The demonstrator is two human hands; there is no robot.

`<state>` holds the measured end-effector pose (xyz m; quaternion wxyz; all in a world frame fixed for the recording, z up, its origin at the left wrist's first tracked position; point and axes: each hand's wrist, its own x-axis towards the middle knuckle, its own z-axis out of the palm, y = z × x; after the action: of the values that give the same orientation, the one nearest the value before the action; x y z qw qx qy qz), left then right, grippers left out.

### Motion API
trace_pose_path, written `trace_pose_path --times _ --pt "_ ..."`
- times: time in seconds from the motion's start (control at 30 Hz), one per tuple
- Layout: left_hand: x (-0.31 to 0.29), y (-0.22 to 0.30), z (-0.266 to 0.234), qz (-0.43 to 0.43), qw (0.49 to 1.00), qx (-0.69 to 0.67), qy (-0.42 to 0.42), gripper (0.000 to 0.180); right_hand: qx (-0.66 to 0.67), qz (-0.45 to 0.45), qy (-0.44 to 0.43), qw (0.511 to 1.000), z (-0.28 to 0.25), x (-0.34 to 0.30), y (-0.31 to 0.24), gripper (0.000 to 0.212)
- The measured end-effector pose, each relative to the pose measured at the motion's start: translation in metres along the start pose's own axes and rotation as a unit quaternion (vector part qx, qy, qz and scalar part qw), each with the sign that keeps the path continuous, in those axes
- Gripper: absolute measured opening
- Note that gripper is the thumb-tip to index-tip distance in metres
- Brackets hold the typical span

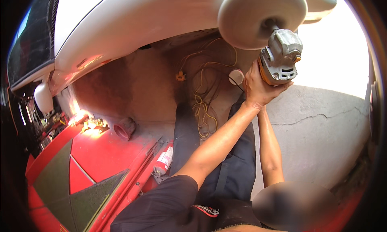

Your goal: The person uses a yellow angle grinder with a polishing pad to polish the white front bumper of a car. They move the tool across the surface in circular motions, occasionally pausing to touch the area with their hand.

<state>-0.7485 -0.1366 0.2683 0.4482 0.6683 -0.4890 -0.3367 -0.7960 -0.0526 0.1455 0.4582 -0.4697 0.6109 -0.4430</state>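
Observation:
A grey and yellow power polisher [283, 56] is held out in front of me at the upper right. My left hand [260, 86] is closed round the near end of its body. On the tool's spindle sits a large round cream buffing pad [246, 18], slightly blurred. The pad overlaps the white car's lower bodywork [161, 14]; whether it touches cannot be told. My right forearm [270, 143] rises to the same spot, passing behind my left wrist. The right hand's fingers are hidden there.
Tangled yellow cord [201, 107] lies on the floor between my legs, with an orange connector [181, 76] and a round white-topped container [236, 76] beyond. At left are a red panelled surface [117, 151], a red pot-like piece [124, 129] and a fire extinguisher [163, 159].

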Motion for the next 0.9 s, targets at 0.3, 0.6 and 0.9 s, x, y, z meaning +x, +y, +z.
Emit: trace_pose_path --times 0.3,0.6,0.9 --pt "-0.010 -0.064 -0.161 -0.025 0.991 -0.132 -0.027 0.064 -0.038 -0.057 -0.068 0.995 0.096 -0.035 -0.019 0.029" --pt "-0.002 -0.141 -0.358 -0.063 0.973 -0.220 -0.009 0.071 -0.138 -0.067 -0.116 0.981 0.246 -0.086 -0.070 0.041" --pt "-0.022 -0.214 -0.404 -0.138 0.906 -0.399 0.024 0.079 -0.204 -0.123 -0.128 0.963 0.280 -0.094 -0.084 0.044"
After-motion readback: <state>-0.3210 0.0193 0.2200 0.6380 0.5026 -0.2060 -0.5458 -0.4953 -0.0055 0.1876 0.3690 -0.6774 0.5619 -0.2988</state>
